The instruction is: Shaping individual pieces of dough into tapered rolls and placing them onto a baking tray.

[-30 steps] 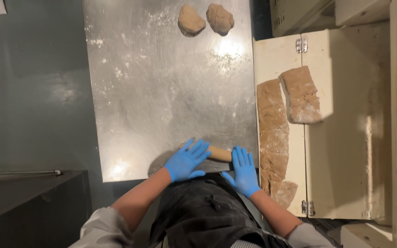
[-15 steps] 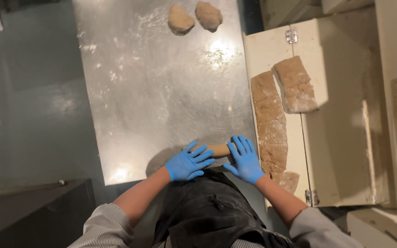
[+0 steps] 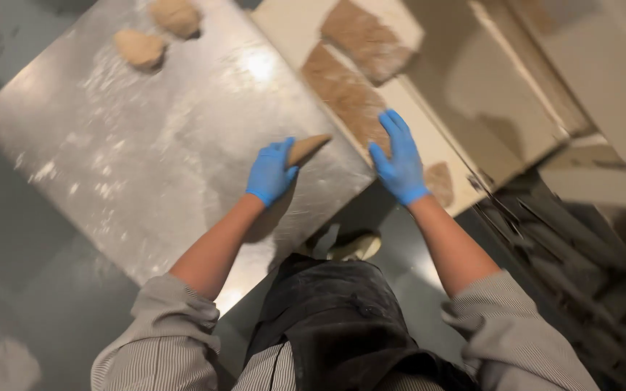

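Both hands wear blue gloves. My left hand [image 3: 270, 172] grips one end of a tan, tapered dough roll [image 3: 307, 148] that rests on the floured steel table [image 3: 146, 145] near its front right corner. My right hand [image 3: 398, 158] is off the roll, fingers spread, hovering over the cream board [image 3: 429, 116] beside a long brown dough strip [image 3: 343, 94]. A shorter dough slab [image 3: 367, 40] lies farther up the board.
Two rounded dough lumps [image 3: 139, 48] [image 3: 175, 14] sit at the table's far end. A small dough scrap [image 3: 440, 181] lies on the board's near edge. Dark metal racking [image 3: 581, 275] stands at the right, grey floor at the left.
The view has swung and tilted. My right hand has lifted off the dough roll and moved right over the board; my left hand now holds the roll alone.
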